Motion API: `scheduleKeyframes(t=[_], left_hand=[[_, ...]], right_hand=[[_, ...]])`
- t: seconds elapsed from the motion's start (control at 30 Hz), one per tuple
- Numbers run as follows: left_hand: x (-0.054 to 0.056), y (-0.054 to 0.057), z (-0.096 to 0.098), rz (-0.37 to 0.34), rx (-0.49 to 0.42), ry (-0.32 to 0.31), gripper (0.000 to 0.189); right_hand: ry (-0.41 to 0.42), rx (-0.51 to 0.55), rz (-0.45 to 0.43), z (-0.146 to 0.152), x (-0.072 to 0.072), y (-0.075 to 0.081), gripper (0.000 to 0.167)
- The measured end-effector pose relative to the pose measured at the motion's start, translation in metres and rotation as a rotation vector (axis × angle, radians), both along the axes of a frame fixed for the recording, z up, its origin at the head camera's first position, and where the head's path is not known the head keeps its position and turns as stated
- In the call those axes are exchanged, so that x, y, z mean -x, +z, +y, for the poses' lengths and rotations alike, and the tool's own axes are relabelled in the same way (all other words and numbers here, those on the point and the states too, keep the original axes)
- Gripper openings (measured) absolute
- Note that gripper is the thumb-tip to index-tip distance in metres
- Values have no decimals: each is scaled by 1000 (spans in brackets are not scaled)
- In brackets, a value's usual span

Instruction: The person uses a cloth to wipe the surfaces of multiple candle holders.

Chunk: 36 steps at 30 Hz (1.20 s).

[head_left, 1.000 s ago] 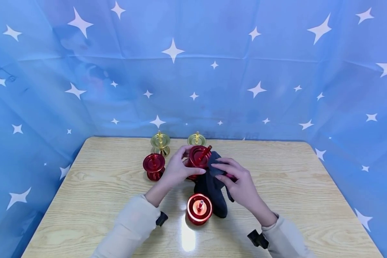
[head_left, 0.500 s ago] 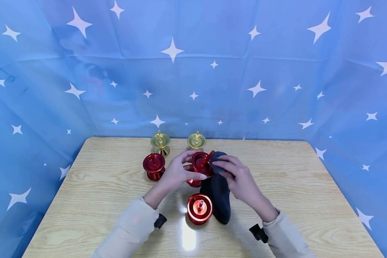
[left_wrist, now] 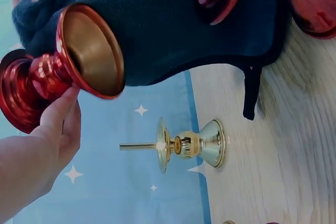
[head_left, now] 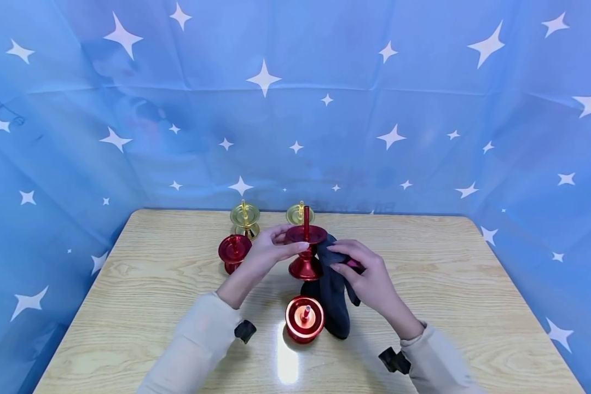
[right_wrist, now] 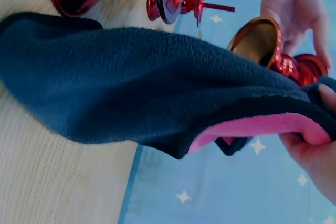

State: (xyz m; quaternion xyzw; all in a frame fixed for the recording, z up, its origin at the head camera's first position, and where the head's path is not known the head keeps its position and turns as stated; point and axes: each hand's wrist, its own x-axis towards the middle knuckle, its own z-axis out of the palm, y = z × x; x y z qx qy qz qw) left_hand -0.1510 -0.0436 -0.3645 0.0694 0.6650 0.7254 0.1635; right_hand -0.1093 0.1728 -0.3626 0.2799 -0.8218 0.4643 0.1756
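My left hand (head_left: 261, 257) grips a shiny red candle holder (head_left: 307, 268) by its stem, upright, with its spike pointing up. In the left wrist view its hollow, gold-coloured underside (left_wrist: 97, 51) shows. My right hand (head_left: 366, 273) pinches a dark blue cloth (head_left: 334, 301) close beside the holder's dish and stem. In the right wrist view the cloth has a pink reverse (right_wrist: 252, 129) and black edging, and most of it hangs down toward the table. A second red candle holder (head_left: 304, 323) stands in front, next to the cloth's lower end.
Another red candle holder (head_left: 234, 250) stands to the left, partly behind my left wrist. Two gold candle holders, a left one (head_left: 245, 216) and a right one (head_left: 300, 213), stand at the back edge of the wooden table (head_left: 448, 273). Behind hangs a blue star-patterned curtain (head_left: 295, 120).
The held candle holder was tilted to the right, toward the cloth; it is now upright and more side-on to the head view. The cloth has shifted slightly. The other holders have not moved.
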Motion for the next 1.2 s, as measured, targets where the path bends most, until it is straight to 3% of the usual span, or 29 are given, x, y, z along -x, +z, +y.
scheduleKeyframes(t=[0.17,0.27,0.43,0.67,1.03,1.2], left_hand=[[-1,-1,5,-17,-32,8,57],[-1,-2,6,21,-4,-16,47],[-2,-2,3,119,94,-134,41],[-2,-2,-4,151,33,-329,64],[-6,-2,-2,148,22,-324,63],[-8,-2,-2,139,34,-327,63]], right_hand=[[-4,53,-49,-5,2,-1,33],[-10,79,-93,-5,2,0,31],[-38,114,-159,-3,2,3,28],[-55,148,-220,3,3,7,28],[-44,172,-274,5,4,8,30],[-23,185,-357,5,2,10,33]])
